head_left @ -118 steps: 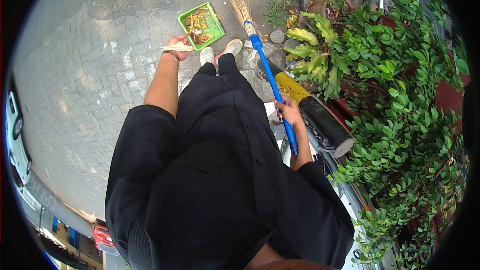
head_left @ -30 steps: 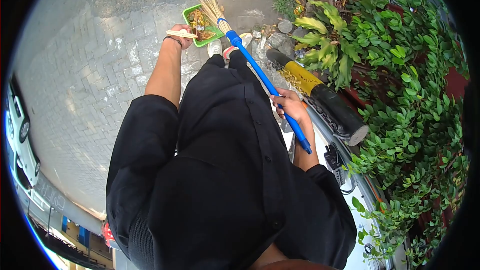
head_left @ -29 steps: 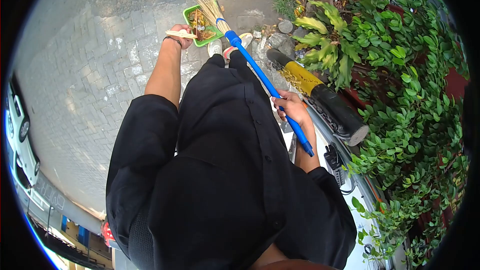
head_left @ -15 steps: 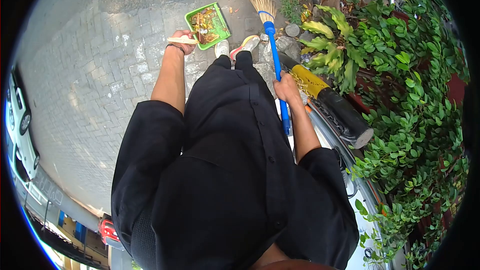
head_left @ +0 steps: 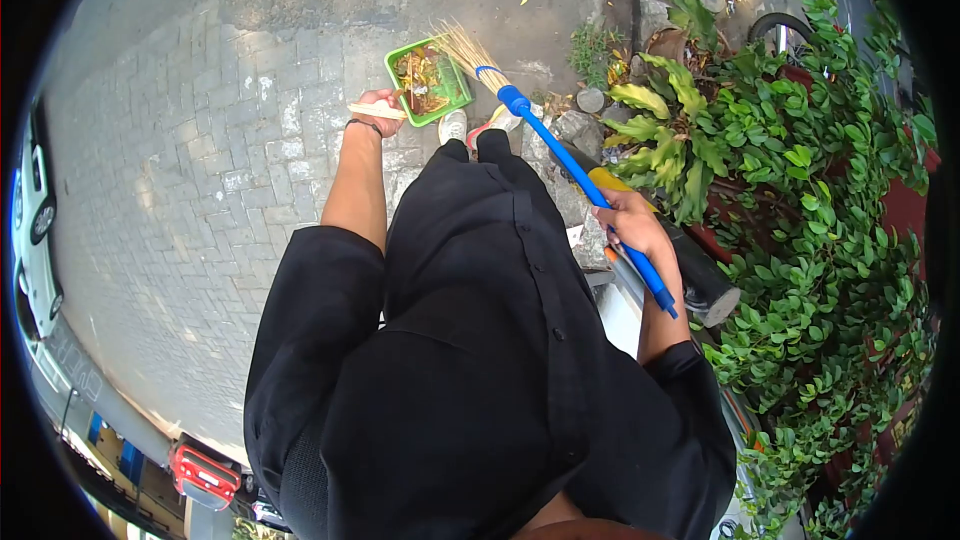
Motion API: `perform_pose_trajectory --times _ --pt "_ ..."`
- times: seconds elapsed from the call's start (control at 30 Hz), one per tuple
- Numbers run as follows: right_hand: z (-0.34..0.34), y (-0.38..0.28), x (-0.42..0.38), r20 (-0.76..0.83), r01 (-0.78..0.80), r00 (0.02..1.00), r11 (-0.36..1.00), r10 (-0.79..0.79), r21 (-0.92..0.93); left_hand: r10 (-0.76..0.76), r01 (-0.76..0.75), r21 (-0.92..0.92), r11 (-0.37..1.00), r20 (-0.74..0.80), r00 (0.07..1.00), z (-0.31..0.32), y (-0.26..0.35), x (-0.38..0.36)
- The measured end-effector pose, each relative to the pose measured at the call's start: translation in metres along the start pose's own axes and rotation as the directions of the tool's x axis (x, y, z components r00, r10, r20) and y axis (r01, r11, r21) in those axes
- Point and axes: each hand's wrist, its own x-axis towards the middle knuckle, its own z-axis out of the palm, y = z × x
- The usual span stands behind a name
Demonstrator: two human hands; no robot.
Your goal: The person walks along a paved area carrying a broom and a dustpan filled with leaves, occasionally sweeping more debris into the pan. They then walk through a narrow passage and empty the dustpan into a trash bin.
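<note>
My right hand (head_left: 638, 225) is closed around the blue handle of a broom (head_left: 585, 183), which slants up to the left. The broom's straw bristles (head_left: 468, 52) overlap the right rim of a green plastic tray (head_left: 459, 93) in this view. Dry leaves and bits of litter (head_left: 422, 75) lie inside the tray. At its lower left edge my left hand (head_left: 378, 112) is closed, with a pale flat strip (head_left: 372, 110) along the fingers. Whether that strip is fixed to the tray I cannot tell.
My shoes (head_left: 453, 126) stand just below the tray on grey paving (head_left: 220, 170). To the right are a yellow and black post (head_left: 705, 285), stones (head_left: 578, 128) and dense leafy plants (head_left: 800, 270). A white car (head_left: 38, 240) and a red car (head_left: 203, 473) appear at the left.
The broom's bristles have swung left and down to the tray, while its handle end and my right hand have moved right and lower. My left hand still holds at the tray.
</note>
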Motion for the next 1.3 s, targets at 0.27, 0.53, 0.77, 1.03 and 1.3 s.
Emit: perform_pose_trajectory --times 0.27,0.53,0.77,1.03,1.3 --pt "-0.06 -0.043 0.192 -0.365 -0.08 0.921 0.855 -0.133 -0.512 0.037 -0.033 -0.091 0.995 0.041 0.998 -0.03 -0.026 -0.017" --pt "-0.004 -0.048 0.194 -0.212 -0.04 0.965 0.711 -0.154 -0.702 0.085 -0.086 -0.163 0.983 -0.015 0.996 -0.039 -0.022 -0.023" --pt "0.027 -0.043 0.04 0.157 0.015 0.987 0.933 0.045 -0.361 0.102 -0.094 -0.221 0.971 0.024 0.995 -0.057 -0.009 -0.005" --pt "0.039 -0.067 -0.005 0.186 0.104 0.982 0.932 -0.04 -0.348 0.115 -0.106 -0.192 0.976 0.035 0.993 -0.069 -0.01 0.004" --pt "0.033 -0.066 0.029 -0.071 0.107 0.985 0.872 -0.16 -0.478 0.095 -0.079 -0.199 0.977 0.076 0.993 -0.078 -0.03 -0.032"
